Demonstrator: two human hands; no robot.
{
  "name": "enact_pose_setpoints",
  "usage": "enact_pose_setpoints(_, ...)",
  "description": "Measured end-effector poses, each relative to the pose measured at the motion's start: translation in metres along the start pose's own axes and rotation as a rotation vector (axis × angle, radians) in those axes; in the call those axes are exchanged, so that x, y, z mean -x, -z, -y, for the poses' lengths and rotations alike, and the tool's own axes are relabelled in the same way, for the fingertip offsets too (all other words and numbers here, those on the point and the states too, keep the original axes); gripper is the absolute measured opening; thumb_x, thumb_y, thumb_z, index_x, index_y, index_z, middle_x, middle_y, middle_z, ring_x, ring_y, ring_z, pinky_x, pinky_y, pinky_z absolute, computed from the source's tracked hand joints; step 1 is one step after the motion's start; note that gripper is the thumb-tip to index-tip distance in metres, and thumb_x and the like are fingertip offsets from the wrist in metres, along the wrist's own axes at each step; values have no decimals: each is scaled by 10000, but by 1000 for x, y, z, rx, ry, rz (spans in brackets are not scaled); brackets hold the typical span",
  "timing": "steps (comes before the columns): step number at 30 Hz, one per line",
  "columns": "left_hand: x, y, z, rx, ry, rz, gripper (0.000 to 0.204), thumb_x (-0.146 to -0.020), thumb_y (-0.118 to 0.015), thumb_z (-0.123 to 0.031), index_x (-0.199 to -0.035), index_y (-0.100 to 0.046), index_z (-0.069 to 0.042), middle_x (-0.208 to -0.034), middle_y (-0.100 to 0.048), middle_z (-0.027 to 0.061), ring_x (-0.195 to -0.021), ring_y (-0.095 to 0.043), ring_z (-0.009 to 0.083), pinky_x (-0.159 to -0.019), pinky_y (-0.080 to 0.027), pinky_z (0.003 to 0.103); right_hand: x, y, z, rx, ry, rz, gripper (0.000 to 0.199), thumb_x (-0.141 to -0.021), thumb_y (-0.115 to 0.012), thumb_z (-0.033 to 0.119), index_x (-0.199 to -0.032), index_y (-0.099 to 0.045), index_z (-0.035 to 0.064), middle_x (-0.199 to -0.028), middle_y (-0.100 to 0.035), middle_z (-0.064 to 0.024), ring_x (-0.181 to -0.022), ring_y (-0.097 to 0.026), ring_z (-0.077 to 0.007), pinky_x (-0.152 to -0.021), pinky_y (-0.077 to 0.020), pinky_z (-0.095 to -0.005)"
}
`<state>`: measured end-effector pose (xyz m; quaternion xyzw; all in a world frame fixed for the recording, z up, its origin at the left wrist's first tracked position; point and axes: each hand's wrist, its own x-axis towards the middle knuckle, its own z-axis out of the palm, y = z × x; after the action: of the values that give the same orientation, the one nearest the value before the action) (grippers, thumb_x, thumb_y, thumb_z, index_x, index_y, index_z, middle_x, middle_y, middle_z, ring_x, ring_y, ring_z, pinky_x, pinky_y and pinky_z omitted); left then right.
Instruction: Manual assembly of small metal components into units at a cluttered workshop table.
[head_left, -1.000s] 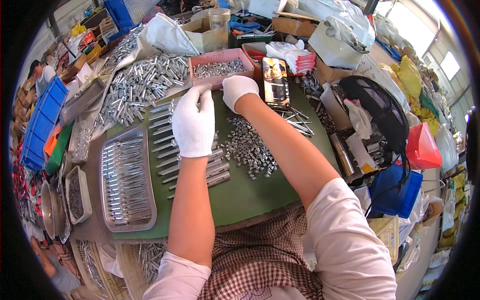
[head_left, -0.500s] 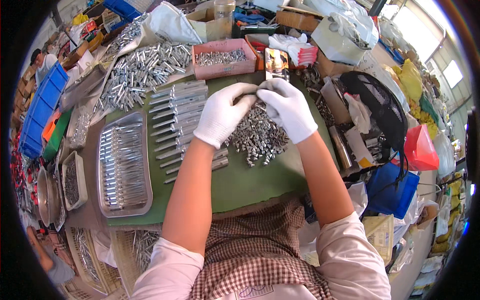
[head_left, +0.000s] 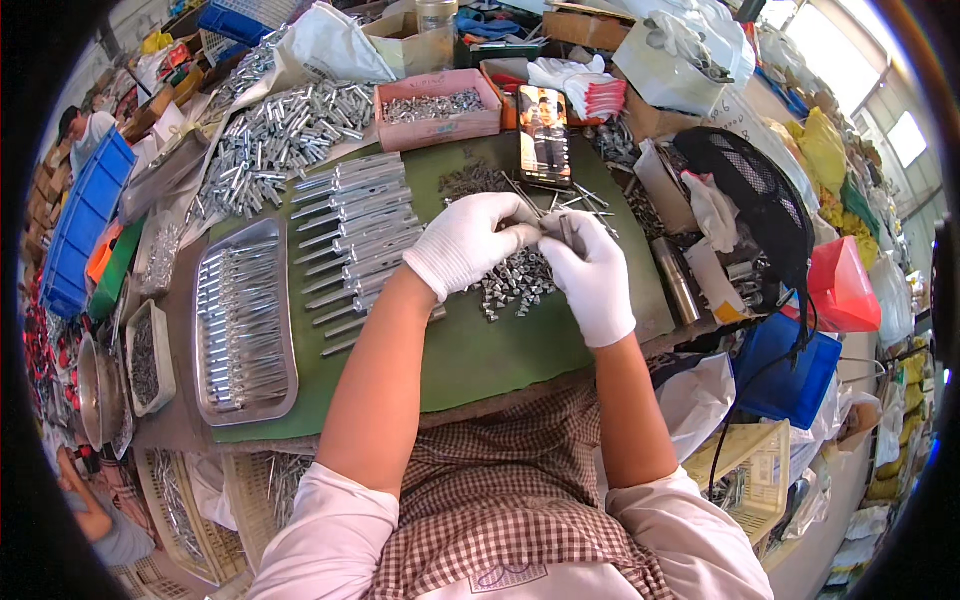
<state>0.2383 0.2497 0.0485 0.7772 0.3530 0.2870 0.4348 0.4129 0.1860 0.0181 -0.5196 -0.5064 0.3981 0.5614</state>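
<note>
And here we are over a broad green work surface [head_left: 470, 365], the left hand [head_left: 478, 240] and the right hand [head_left: 597, 285] close together, both white-gloved, fingertips to fingertips. The right has a short grey metal cylinder [head_left: 566, 230] pinched between thumb and fingers, and there it is, poking up out of the grip, just beside the left fingertips! The left is curled, thumb and fingers drawn together; whether it grasps anything, I cannot tell. Just under the two hands, a loose pile of small silver metal pieces [head_left: 515, 285] spreads over the green. Look left of the left hand: a neat row of long silver metal rods [head_left: 355, 220], then a shallow rectangular metal tray [head_left: 289, 340] loaded with slimmer ones. Beyond the left hand sits an open pink cardboard box [head_left: 450, 131] of tiny metal parts, a big heap of silver metal cylinders [head_left: 285, 140] to its left. Straight beyond the hands, a black smartphone [head_left: 545, 140] shows a lit screen. And what a packed room! Right of the right hand, a red plastic bin [head_left: 845, 285] and a deep blue plastic bin [head_left: 790, 370]; far to the left of the hands, a long blue plastic crate [head_left: 88, 225], a person in a light top [head_left: 92, 140] behind it; away to the far right, yellow sacks [head_left: 822, 160] pile up near a bright window [head_left: 905, 140]
</note>
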Motion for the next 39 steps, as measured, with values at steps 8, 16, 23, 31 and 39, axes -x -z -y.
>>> enact_pose_setpoints(8,8,12,1,-310,51,162,274,-874,-670,-271,-982,-705,-22,-896,-709,178,-856,-680,319,-795,-525,399,25,-9,-1,693,410,-79,166,-827,-720,80,-987,-674,77,-901,-684,-111,-800,-680,-295,-700,-542,-362)
enact_pose_setpoints(16,10,14,-2,-534,121,352,264,-835,-654,-306,-979,-717,-93,-961,-721,139,-927,-685,320,-847,-535,421,31,-5,4,890,366,50,95,-833,-729,150,-903,-689,100,-868,-668,-96,-771,-670,-305,-671,-528,-382)
enact_pose_setpoints(23,6,33,13,-159,-104,-660,169,-922,-650,-207,-953,-691,-47,-907,-706,157,-846,-688,283,-790,-528,371,-8,0,20,844,436,-32,108,-853,-719,161,-923,-695,83,-887,-673,-119,-797,-669,-334,-689,-533,-408)
enact_pose_setpoints(31,8,51,13,751,28,-969,177,-986,-631,-206,-1099,-644,-70,-733,-532,-53,-468,-349,15,-429,-238,206,-122,-51,-2,1134,456,112,191,-920,-568,229,-956,-703,98,-983,-693,-160,-909,-673,-382,-787,-548,-483)
enact_pose_setpoints(39,11,53,15,817,81,-921,197,-981,-632,-205,-1119,-632,-65,-772,-561,-33,-460,-346,20,-426,-225,211,-164,-112,-3,1420,189,228,287,-925,-596,214,-1091,-746,34,-1149,-698,-193,-1019,-715,-310,-837,-591,-398)
